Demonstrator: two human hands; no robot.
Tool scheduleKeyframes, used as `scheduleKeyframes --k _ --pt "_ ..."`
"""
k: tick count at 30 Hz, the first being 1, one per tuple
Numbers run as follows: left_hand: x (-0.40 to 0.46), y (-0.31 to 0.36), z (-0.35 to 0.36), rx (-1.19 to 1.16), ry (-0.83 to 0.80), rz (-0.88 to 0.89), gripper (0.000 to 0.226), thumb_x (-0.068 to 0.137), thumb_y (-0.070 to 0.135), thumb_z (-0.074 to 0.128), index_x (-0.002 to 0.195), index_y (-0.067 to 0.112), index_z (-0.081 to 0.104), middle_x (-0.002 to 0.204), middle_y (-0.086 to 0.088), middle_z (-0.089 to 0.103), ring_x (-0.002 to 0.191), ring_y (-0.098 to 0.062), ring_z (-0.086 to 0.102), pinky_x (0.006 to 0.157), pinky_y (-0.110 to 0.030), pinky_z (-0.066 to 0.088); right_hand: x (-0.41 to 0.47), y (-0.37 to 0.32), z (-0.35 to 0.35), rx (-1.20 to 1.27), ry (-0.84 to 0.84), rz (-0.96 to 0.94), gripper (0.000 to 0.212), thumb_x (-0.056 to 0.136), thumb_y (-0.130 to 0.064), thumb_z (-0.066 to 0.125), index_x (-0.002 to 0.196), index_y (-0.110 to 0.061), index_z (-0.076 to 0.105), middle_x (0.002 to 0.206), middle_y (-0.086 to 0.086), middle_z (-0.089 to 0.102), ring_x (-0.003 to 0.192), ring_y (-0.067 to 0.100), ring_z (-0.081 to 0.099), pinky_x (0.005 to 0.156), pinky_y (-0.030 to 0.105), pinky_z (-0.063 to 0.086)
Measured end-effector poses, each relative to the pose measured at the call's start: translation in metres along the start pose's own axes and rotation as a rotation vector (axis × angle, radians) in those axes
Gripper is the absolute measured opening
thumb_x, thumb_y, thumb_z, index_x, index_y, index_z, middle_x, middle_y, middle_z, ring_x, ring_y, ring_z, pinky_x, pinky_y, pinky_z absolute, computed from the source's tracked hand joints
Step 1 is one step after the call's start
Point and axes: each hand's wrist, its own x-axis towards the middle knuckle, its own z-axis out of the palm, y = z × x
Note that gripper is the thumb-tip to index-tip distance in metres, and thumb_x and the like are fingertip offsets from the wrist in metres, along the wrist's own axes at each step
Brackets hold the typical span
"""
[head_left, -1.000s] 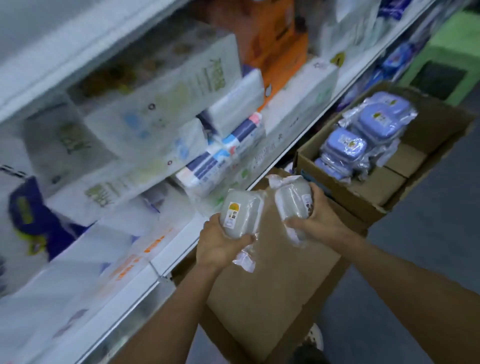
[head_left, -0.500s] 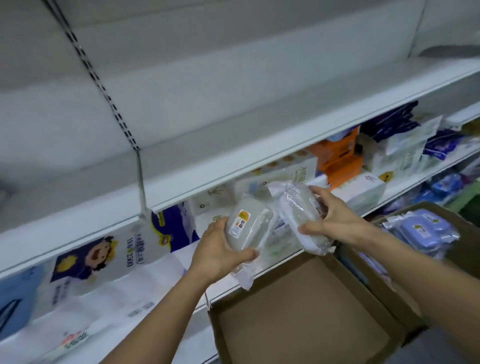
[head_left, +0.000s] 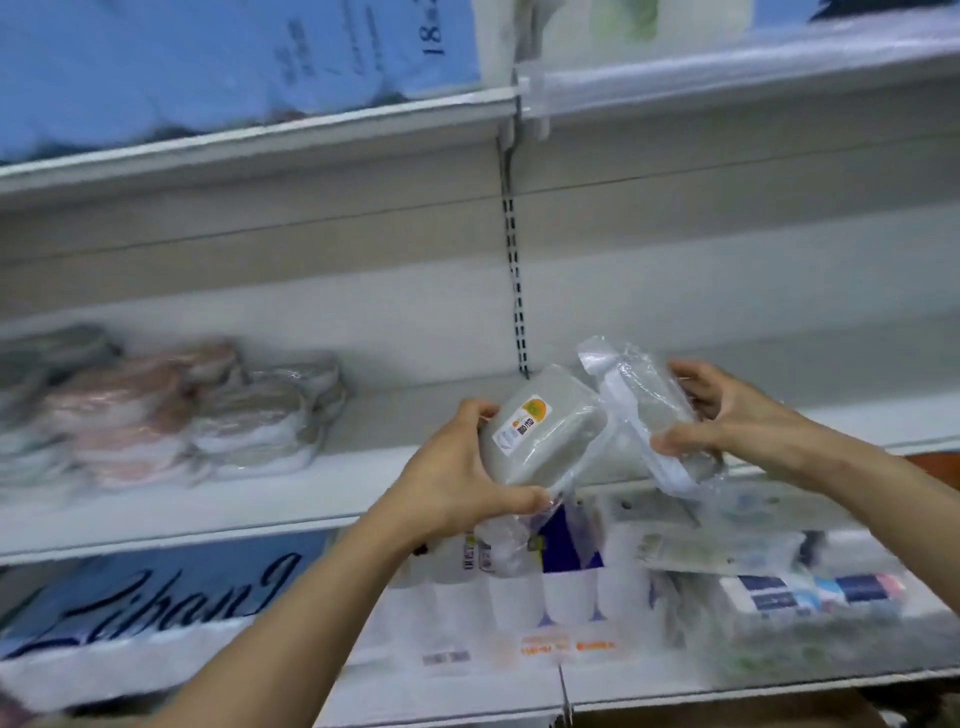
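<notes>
Left hand (head_left: 457, 478) wraps a grey box (head_left: 545, 434) in clear wrap, label up, thumb under its lower edge. Right hand (head_left: 727, 421) pinches a second box (head_left: 654, 410), tilted, just right of the first, wraps touching. Both held in front of the middle shelf (head_left: 260, 499). Blurred wrapped stacks (head_left: 208, 415) lie at the shelf's left; tissue packs (head_left: 571, 587) sit on the shelf below.
</notes>
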Motion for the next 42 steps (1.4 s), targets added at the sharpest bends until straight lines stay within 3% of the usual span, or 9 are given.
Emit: scheduleKeyframes --k 3,7,16,20,24,28,31,36,42 --pt "0.006 -0.041 -0.060 0.044 0.076 -0.033 0.082 0.060 0.045 0.087 0.125 0.033 0.039 0.113 0.015 0.056 0.097 -0.005 0.058 0.086 -0.026 0.050 0.036 -0.031 0.045 -0.024 -0.015 -0.054 0.107 0.043 -0.034 0.087 0.138 -0.024 0.040 0.129 -0.011 0.055 0.117 0.006 0.055 0.090 0.022 0.047" --pt "0.028 -0.098 -0.143 0.110 0.138 -0.068 0.082 0.061 0.039 0.089 0.127 0.028 0.043 0.113 0.010 0.058 0.098 -0.006 0.058 0.075 -0.018 0.047 0.074 -0.061 0.103 -0.056 -0.041 -0.093 0.096 0.048 -0.029 0.083 0.133 -0.028 0.039 0.118 -0.015 0.056 0.104 -0.003 0.057 0.076 0.018 0.048" --pt "0.129 -0.199 -0.283 0.320 0.086 -0.102 0.089 0.042 0.045 0.089 0.122 0.025 0.055 0.111 -0.006 0.053 0.086 -0.021 0.063 0.059 -0.025 0.053 0.131 -0.105 0.162 -0.119 0.045 -0.116 0.085 0.050 -0.031 0.085 0.126 -0.036 0.045 0.112 -0.010 0.060 0.099 0.008 0.060 0.077 0.027 0.052" --pt "0.146 -0.228 -0.291 0.319 -0.012 -0.043 0.073 0.063 0.023 0.088 0.129 0.020 0.056 0.117 0.002 0.055 0.102 -0.019 0.058 0.083 -0.029 0.049 0.148 -0.113 0.176 -0.140 0.053 -0.103 0.082 0.054 -0.025 0.087 0.123 -0.039 0.046 0.111 -0.009 0.062 0.096 0.004 0.060 0.072 0.021 0.049" --pt "0.161 -0.239 -0.285 0.440 -0.063 -0.043 0.037 0.078 0.017 0.080 0.111 0.013 0.065 0.110 -0.003 0.055 0.098 -0.018 0.053 0.083 -0.026 0.042 0.163 -0.124 0.193 -0.180 0.024 -0.082 0.093 0.046 -0.034 0.085 0.129 -0.040 0.045 0.115 -0.011 0.060 0.102 0.008 0.059 0.079 0.029 0.053" --pt "0.163 -0.255 -0.289 0.476 -0.063 -0.004 0.050 0.080 0.027 0.079 0.125 0.011 0.063 0.121 -0.009 0.058 0.112 -0.027 0.056 0.093 -0.036 0.046 0.176 -0.141 0.216 -0.235 -0.019 -0.113 0.105 0.051 -0.028 0.089 0.140 -0.031 0.035 0.124 -0.014 0.053 0.112 0.006 0.054 0.089 0.025 0.044" --pt "0.135 -0.252 -0.301 0.308 0.092 0.025 0.060 0.089 0.029 0.070 0.143 0.025 0.045 0.142 0.002 0.043 0.130 -0.016 0.040 0.102 -0.025 0.033 0.182 -0.164 0.240 -0.276 -0.067 -0.170 0.092 0.059 -0.018 0.089 0.133 -0.027 0.035 0.119 -0.011 0.051 0.106 0.006 0.054 0.081 0.020 0.043" --pt "0.048 -0.230 -0.290 -0.102 0.489 0.024 0.044 0.092 0.027 0.064 0.134 0.030 0.049 0.125 0.009 0.055 0.105 -0.010 0.057 0.087 -0.027 0.050 0.186 -0.207 0.301 -0.401 -0.207 -0.328 0.083 0.066 -0.020 0.083 0.134 -0.034 0.037 0.121 -0.013 0.048 0.104 0.004 0.054 0.082 0.020 0.051" --pt "0.006 -0.251 -0.271 0.304 0.376 -0.069 0.044 0.089 0.055 0.052 0.081 0.013 0.058 0.072 0.001 0.057 0.064 -0.016 0.051 0.060 -0.032 0.041 0.198 -0.226 0.371 -0.545 -0.392 -0.497 0.065 0.076 -0.025 0.078 0.135 -0.025 0.049 0.127 -0.009 0.055 0.110 0.007 0.054 0.095 0.022 0.046"
